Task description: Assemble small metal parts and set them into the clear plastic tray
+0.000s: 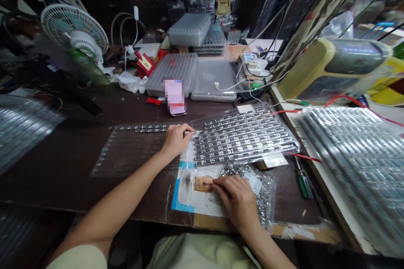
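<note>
My left hand rests at the left end of a clear plastic tray holding rows of small dark metal-and-plastic parts. Its fingertips touch the tray's edge, and I cannot tell whether they hold a part. To the left lies a second clear tray, with a strip of parts along its far edge. My right hand hovers over a clear bag of small metal parts. Its fingertips are close to a small tan pad on a white-and-blue paper sheet.
A phone with a blurred screen lies beyond the trays, near stacked clear trays. A white fan stands at the far left. On the right are a green-handled screwdriver, a tall stack of trays and a red wire.
</note>
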A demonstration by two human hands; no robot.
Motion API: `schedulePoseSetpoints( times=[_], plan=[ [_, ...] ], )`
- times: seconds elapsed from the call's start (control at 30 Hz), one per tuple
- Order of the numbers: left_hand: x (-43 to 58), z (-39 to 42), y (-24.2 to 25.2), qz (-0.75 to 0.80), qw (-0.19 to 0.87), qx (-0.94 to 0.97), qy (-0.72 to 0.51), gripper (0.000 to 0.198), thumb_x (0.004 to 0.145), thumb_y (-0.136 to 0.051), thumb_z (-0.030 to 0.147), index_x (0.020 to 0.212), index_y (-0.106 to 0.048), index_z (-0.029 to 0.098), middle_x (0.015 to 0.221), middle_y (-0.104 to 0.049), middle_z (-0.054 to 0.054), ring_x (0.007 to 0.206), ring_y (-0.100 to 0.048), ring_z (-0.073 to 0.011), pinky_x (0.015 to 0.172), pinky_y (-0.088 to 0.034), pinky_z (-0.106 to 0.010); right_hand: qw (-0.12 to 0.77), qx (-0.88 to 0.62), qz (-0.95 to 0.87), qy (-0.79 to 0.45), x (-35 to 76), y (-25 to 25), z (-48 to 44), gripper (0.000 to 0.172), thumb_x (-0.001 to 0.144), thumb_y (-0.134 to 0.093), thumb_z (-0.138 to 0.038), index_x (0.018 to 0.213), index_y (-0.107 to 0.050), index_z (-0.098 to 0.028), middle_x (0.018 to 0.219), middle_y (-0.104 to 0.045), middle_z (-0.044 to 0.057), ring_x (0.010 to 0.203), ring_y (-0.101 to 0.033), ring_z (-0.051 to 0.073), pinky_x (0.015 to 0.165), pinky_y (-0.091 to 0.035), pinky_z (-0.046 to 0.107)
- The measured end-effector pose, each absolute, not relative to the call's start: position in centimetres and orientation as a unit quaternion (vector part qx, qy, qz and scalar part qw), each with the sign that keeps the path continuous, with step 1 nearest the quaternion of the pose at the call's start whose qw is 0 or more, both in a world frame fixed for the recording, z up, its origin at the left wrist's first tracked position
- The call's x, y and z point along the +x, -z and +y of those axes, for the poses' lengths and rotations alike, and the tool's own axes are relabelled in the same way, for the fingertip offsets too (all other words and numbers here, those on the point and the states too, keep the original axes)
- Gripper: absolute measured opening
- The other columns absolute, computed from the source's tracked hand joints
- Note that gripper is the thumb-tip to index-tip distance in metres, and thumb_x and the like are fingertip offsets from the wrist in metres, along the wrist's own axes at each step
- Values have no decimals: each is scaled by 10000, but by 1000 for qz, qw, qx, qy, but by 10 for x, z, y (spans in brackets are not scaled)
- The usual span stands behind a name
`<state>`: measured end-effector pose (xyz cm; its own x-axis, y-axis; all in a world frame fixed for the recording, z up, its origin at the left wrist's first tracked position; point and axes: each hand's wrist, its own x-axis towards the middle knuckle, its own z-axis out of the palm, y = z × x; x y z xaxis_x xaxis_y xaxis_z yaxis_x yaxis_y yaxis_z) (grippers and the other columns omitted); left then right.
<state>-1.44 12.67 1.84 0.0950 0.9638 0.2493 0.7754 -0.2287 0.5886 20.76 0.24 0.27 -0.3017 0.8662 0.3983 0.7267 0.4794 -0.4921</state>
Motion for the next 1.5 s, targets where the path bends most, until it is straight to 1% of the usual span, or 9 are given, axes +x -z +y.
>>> schedulePoseSetpoints(
  times=[0.17, 0.3, 0.5, 0.63, 0.7, 0.83, 0.97, 1.23, 1.5],
  plan=[
    [-32, 66, -24, 552, 403, 611, -399, 261, 867, -523, 293, 1079, -635, 190, 882, -693, -49, 675, -641, -135, 605, -510, -237, 303, -505, -801, -107, 191, 4, 3, 97, 865, -615, -307, 825, -702, -291, 851, -676, -20, 781, -553, 146, 711, -348, 318],
    [-36, 18, -12, 558, 478, 542, -407, 242, 846, -568, 347, 972, -678, 172, 714, -680, -36, 583, -614, -118, 536, -506, -201, 283, -506, -810, -87, 184, 8, 3, 126, 878, -596, -307, 851, -719, -307, 861, -659, -1, 794, -534, 146, 716, -344, 323],
    [-22, 1, -4, 583, 436, 555, -402, 174, 803, -631, 267, 934, -703, 177, 859, -712, -65, 722, -653, -156, 617, -533, -231, 258, -494, -827, -74, 186, 9, 3, 160, 889, -573, -293, 972, -706, -324, 924, -657, 14, 826, -534, 163, 734, -368, 324],
    [-6, 6, -7, 566, 343, 638, -393, 133, 794, -642, 191, 885, -737, 213, 878, -687, -58, 826, -644, -176, 709, -524, -259, 200, -472, -858, 3, 216, 6, 5, 356, 903, -480, -154, 1229, -581, -257, 1202, -614, 41, 1057, -514, 211, 853, -373, 354],
    [1, 7, -5, 563, 318, 659, -385, 145, 788, -649, 165, 893, -733, 218, 847, -678, -46, 792, -639, -166, 715, -515, -260, 167, -460, -871, 41, 234, 4, 4, 417, 884, -430, -78, 1247, -559, -236, 1265, -584, 38, 1132, -484, 225, 892, -354, 373],
    [10, 5, 6, 558, 301, 677, -374, 142, 788, -649, 141, 891, -719, 210, 846, -678, -36, 764, -638, -155, 697, -507, -250, 139, -441, -885, 58, 254, 2, -1, 389, 870, -407, -57, 1170, -601, -212, 1136, -649, 47, 1040, -528, 216, 879, -359, 368],
    [15, 1, 12, 549, 283, 692, -374, 133, 786, -659, 138, 878, -724, 209, 856, -671, -40, 820, -640, -164, 745, -505, -257, 163, -454, -876, 28, 252, 3, -2, 294, 899, -412, -88, 1045, -642, -199, 1000, -676, 49, 927, -547, 196, 851, -365, 346],
    [20, -3, 15, 530, 255, 722, -365, 123, 782, -681, 154, 883, -724, 210, 836, -661, -30, 791, -627, -149, 730, -504, -246, 274, -490, -827, -19, 244, 3, 5, 179, 937, -461, -215, 946, -638, -202, 941, -673, 46, 859, -567, 173, 759, -383, 304],
    [23, -3, 13, 530, 213, 748, -339, 88, 798, -665, 160, 858, -714, 201, 807, -656, -31, 771, -616, -156, 702, -497, -256, 314, -482, -815, -72, 240, 4, 4, 198, 942, -432, -182, 1007, -619, -194, 914, -677, 43, 820, -589, 157, 741, -426, 290]
  ],
)
